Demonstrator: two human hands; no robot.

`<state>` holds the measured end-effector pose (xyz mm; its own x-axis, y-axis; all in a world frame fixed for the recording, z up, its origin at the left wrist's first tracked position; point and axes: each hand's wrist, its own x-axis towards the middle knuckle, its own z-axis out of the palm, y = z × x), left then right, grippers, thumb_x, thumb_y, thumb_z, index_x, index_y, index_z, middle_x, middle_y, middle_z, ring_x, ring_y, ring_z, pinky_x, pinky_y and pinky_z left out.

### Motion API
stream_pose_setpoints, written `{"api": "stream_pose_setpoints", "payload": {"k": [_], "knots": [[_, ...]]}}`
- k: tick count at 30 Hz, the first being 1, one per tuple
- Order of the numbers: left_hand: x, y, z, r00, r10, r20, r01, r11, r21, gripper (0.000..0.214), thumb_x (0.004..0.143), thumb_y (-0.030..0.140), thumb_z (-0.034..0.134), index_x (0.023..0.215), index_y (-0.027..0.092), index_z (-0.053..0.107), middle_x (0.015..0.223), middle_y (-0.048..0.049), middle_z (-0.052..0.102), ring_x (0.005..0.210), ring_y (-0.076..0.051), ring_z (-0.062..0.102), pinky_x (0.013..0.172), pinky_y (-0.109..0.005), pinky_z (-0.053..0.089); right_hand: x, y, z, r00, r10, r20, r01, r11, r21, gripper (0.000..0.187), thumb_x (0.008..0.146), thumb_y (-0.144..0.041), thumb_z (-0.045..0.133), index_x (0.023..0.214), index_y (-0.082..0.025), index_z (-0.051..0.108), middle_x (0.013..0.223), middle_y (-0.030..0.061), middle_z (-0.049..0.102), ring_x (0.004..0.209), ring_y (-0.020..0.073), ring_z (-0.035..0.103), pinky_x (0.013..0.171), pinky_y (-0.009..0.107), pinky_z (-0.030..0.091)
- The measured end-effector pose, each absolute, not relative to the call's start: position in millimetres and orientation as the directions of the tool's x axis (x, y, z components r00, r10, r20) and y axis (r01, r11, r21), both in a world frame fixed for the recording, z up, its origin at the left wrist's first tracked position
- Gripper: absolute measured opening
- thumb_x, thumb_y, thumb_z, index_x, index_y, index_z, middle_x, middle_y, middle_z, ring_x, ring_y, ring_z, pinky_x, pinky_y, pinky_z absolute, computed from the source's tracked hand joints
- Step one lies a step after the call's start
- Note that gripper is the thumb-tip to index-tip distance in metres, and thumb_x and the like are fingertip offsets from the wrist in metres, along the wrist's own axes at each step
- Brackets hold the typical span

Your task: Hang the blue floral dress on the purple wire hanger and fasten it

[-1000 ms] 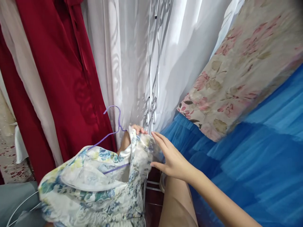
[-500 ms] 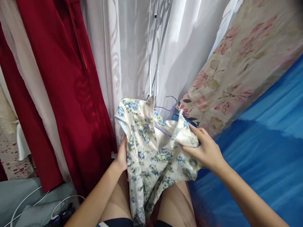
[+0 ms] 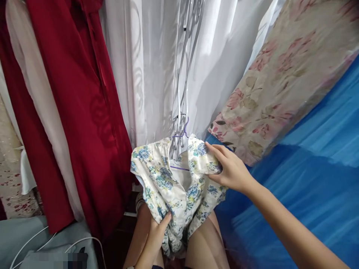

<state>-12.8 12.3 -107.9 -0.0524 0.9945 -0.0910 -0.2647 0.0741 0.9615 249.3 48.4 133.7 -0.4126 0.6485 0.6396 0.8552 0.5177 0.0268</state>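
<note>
A white sleeveless top (image 3: 164, 179) printed with blue and yellow flowers hangs over a purple hanger (image 3: 185, 129), above my lap. The hanger's hook stands up out of the neckline, and its bar crosses inside the collar. My right hand (image 3: 231, 168) grips the top's shoulder at the right, thumb in front and fingers over the upper edge. Lower down, my left hand (image 3: 158, 231) clasps the left side of the cloth, its thumb on the front and the other fingers hidden behind. The lower part of the top bunches between my thighs.
Dark red garments (image 3: 81, 112) hang at the left, with a white curtain (image 3: 157, 74) straight ahead. A beige floral cloth (image 3: 269, 89) and a blue cloth (image 3: 305, 186) drape down the right side. White cables (image 3: 84, 239) lie on grey fabric at lower left.
My left hand has slid down the top's side. My right hand has shifted slightly left; the neckline now faces me, flatter, with the hanger's hook upright in its middle.
</note>
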Motion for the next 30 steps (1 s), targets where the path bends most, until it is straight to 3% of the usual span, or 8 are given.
{"api": "stream_pose_setpoints", "payload": {"k": [2, 5, 8, 11, 15, 22, 27, 30], "knots": [[-10.3, 7.2, -121.4, -0.145, 0.986, -0.077, -0.263, 0.036, 0.964, 0.066, 0.065, 0.051, 0.076, 0.126, 0.032, 0.06, 0.141, -0.0061, 0.057, 0.141, -0.03, 0.04, 0.119, -0.04, 0.033, 240.2, 40.9, 110.6, -0.317, 0.616, 0.722, 0.878, 0.478, -0.023, 0.081, 0.079, -0.033, 0.066, 0.152, -0.029, 0.032, 0.149, 0.0122, 0.043, 0.135, 0.041, 0.041, 0.107, 0.057, 0.036], [-14.3, -5.1, -133.7, -0.155, 0.985, -0.083, -0.203, 0.05, 0.978, 0.059, 0.072, 0.054, 0.071, 0.125, 0.03, 0.061, 0.136, -0.0086, 0.06, 0.139, -0.03, 0.043, 0.118, -0.041, 0.035, 202.6, 20.3, 51.5, -0.063, 0.643, 0.764, 0.825, 0.464, -0.323, 0.06, 0.089, -0.035, 0.06, 0.145, -0.031, 0.04, 0.15, 0.0104, 0.044, 0.141, 0.039, 0.033, 0.114, 0.061, 0.025], [-19.8, -21.6, -131.3, -0.09, 0.996, -0.007, -0.126, -0.005, 0.992, 0.055, 0.078, 0.052, 0.068, 0.128, 0.031, 0.06, 0.14, -0.0087, 0.057, 0.141, -0.027, 0.04, 0.118, -0.038, 0.034, 152.3, -5.1, -16.7, 0.181, 0.808, 0.561, 0.548, 0.391, -0.739, 0.044, 0.09, -0.042, 0.058, 0.132, -0.03, 0.048, 0.13, 0.0118, 0.058, 0.119, 0.0363, 0.054, 0.1, 0.057, 0.043], [-22.8, -36.1, -122.6, -0.057, 0.998, 0.02, -0.068, -0.024, 0.997, 0.052, 0.078, 0.051, 0.068, 0.126, 0.032, 0.063, 0.135, -0.0108, 0.061, 0.142, -0.027, 0.039, 0.118, -0.037, 0.034, 119.7, -19.0, -57.0, 0.261, 0.898, 0.354, 0.265, 0.286, -0.921, 0.024, 0.09, -0.049, 0.057, 0.103, -0.028, 0.056, 0.095, 0.0064, 0.063, 0.086, 0.0304, 0.061, 0.077, 0.046, 0.052], [-27.9, -44.4, -119.1, -0.098, 0.995, -0.016, -0.006, 0.015, 1.0, 0.059, 0.076, 0.055, 0.069, 0.129, 0.032, 0.062, 0.129, -0.0131, 0.064, 0.142, -0.029, 0.039, 0.118, -0.039, 0.033, 119.2, -19.5, -51.5, 0.163, 0.945, 0.282, 0.144, 0.26, -0.955, 0.031, 0.094, -0.05, 0.051, 0.075, -0.026, 0.051, 0.067, 0.0, 0.047, 0.064, 0.0222, 0.047, 0.058, 0.033, 0.042], [-23.1, -50.8, -121.4, -0.04, 0.998, 0.045, 0.088, -0.041, 0.995, 0.059, 0.078, 0.053, 0.067, 0.132, 0.033, 0.057, 0.13, -0.0111, 0.063, 0.141, -0.028, 0.04, 0.119, -0.038, 0.033, 134.5, -23.5, -24.1, 0.103, 0.962, 0.251, 0.056, 0.246, -0.968, 0.033, 0.095, -0.051, 0.05, 0.075, -0.024, 0.053, 0.066, -0.0002, 0.046, 0.062, 0.0195, 0.043, 0.057, 0.03, 0.037], [-24.8, -49.9, -120.7, -0.297, 0.943, 0.149, 0.046, -0.141, 0.989, 0.056, 0.081, 0.046, 0.069, 0.128, 0.017, 0.056, 0.124, -0.0168, 0.064, 0.125, -0.034, 0.056, 0.107, -0.046, 0.045, 136.9, -25.9, -23.8, 0.172, 0.955, 0.242, 0.0, 0.246, -0.969, 0.038, 0.094, -0.047, 0.055, 0.066, -0.02, 0.053, 0.059, -0.0025, 0.043, 0.056, 0.014, 0.04, 0.054, 0.026, 0.032], [-36.7, -40.6, -112.2, -0.513, 0.807, 0.293, 0.124, -0.269, 0.955, 0.061, 0.078, 0.038, 0.074, 0.13, 0.018, 0.05, 0.129, -0.016, 0.057, 0.121, -0.032, 0.057, 0.101, -0.045, 0.048, 139.9, -31.5, -23.3, 0.191, 0.959, 0.208, -0.048, 0.221, -0.974, 0.037, 0.092, -0.044, 0.058, 0.066, -0.019, 0.055, 0.057, -0.0032, 0.042, 0.053, 0.012, 0.038, 0.052, 0.025, 0.03]]}}
